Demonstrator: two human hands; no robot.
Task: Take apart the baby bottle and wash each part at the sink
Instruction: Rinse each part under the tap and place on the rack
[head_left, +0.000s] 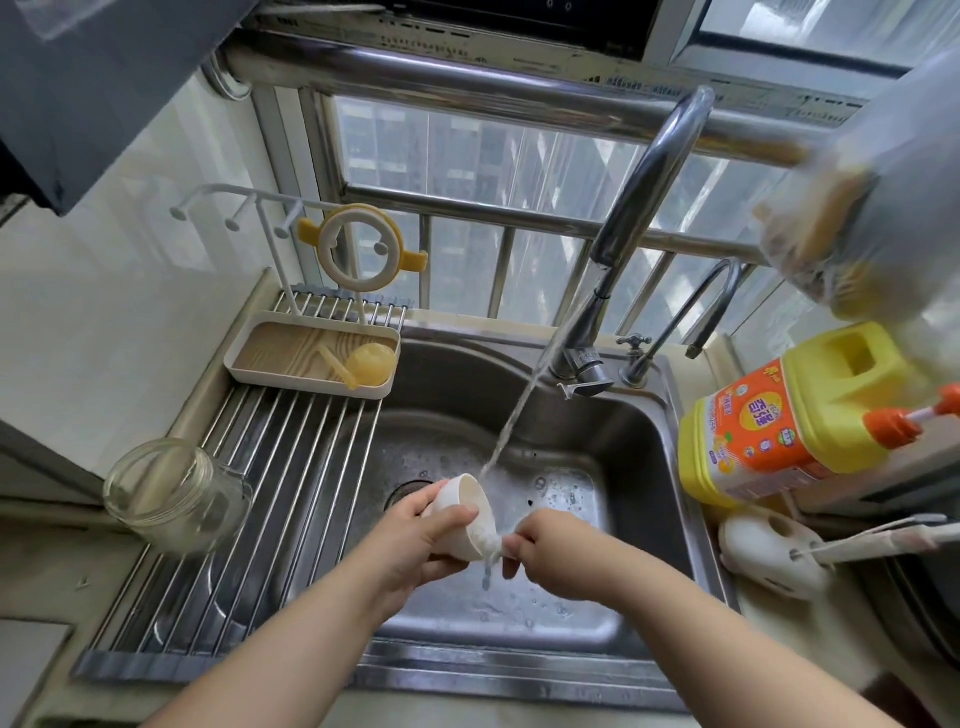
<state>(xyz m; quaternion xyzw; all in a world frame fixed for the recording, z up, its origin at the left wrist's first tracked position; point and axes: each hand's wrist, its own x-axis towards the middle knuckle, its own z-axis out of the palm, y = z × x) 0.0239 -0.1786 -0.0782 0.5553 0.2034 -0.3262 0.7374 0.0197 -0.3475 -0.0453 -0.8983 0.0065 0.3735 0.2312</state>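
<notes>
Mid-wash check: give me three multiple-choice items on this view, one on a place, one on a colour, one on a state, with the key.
1. Where is the glass jar?
A. in the basin
B. on the drying rack, left of the sink
C. on the window sill

2. What colour is the detergent jug?
A. yellow
B. blue
C. green

3. The tap is:
A. off
B. running
C. hidden

Key: 1 B, the jar lies on the rack's bars. 2 A, yellow body, orange label. 3 B, a stream falls onto the white cap that the left hand holds, while the right hand pinches at its lower edge.
</notes>
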